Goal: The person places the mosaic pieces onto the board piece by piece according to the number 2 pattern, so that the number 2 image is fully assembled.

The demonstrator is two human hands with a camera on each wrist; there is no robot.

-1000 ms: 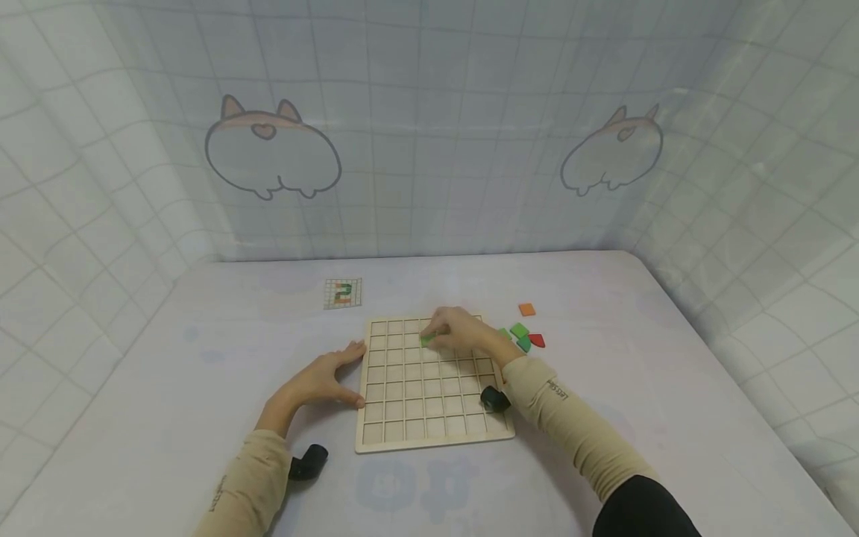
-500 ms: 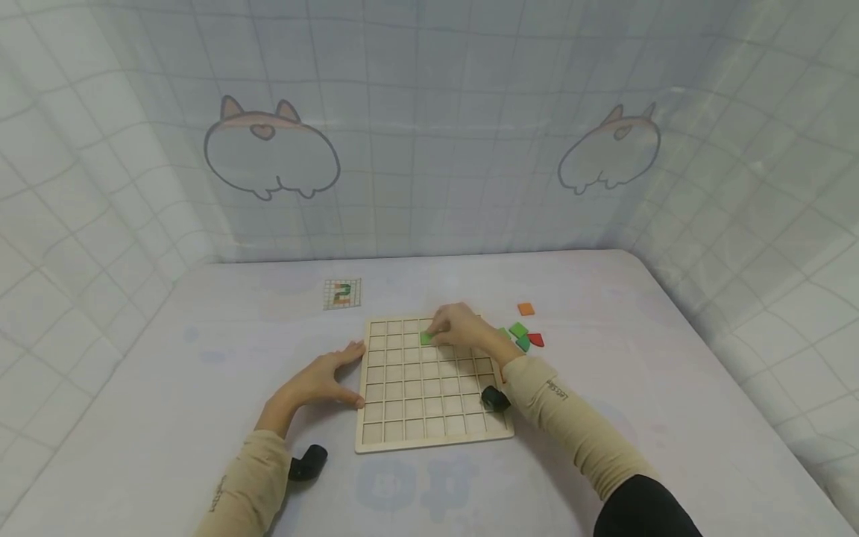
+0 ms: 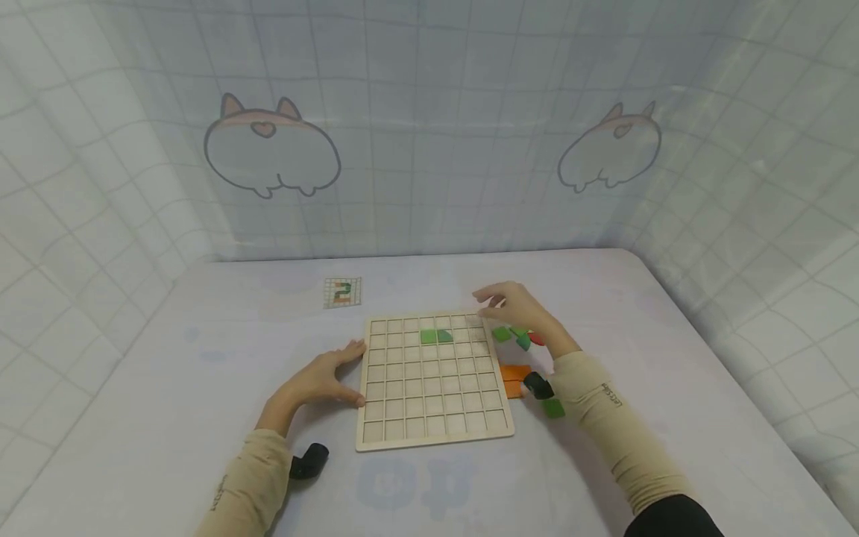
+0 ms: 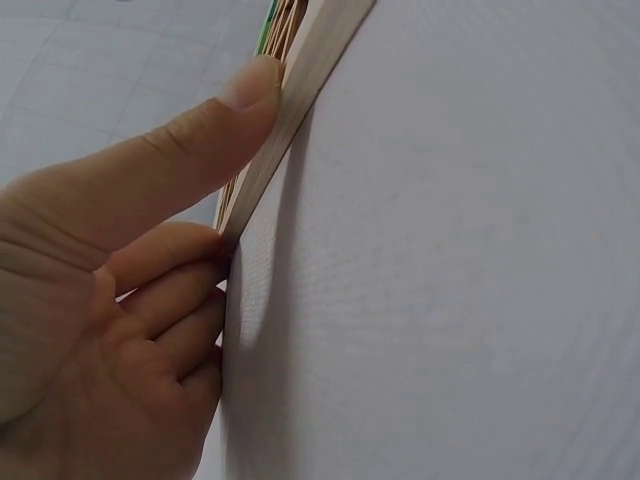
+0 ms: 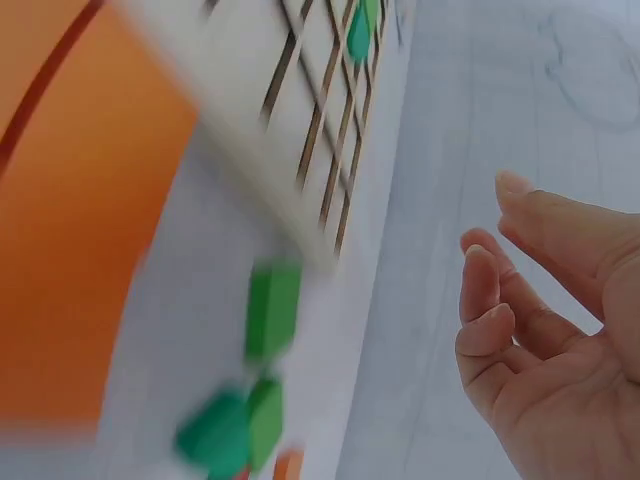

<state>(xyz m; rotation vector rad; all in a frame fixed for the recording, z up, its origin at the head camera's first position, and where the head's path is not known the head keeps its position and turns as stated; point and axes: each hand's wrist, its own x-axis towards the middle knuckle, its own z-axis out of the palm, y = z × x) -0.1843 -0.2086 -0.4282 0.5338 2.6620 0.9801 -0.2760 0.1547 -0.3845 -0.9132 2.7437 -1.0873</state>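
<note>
A wooden grid board [image 3: 403, 410] lies on the table. In its upper rows a light green square tile [image 3: 428, 337] sits beside a darker green rounded tile [image 3: 445, 336]. My left hand [image 3: 325, 378] rests at the board's left edge, thumb and fingertips spread along it; the left wrist view has the thumb [image 4: 190, 150] against the wooden rim. Over the board's top right corner is my right hand [image 3: 517, 306], raised, its fingers loosely bent with nothing between them. The right wrist view also catches this empty hand [image 5: 550, 340].
Right of the board lie a green tile [image 3: 502, 334], a dark green tile [image 3: 523, 341], a red tile [image 3: 537, 338] and orange tiles [image 3: 513, 382]. Another green tile [image 3: 553, 408] is under the right wrist's black camera [image 3: 538, 385]. A small pattern card [image 3: 342, 292] lies behind the board.
My right hand has let go of the light green square and moved right, off the board's upper cells, uncovering the darker green tile. The left hand has stayed at the edge.
</note>
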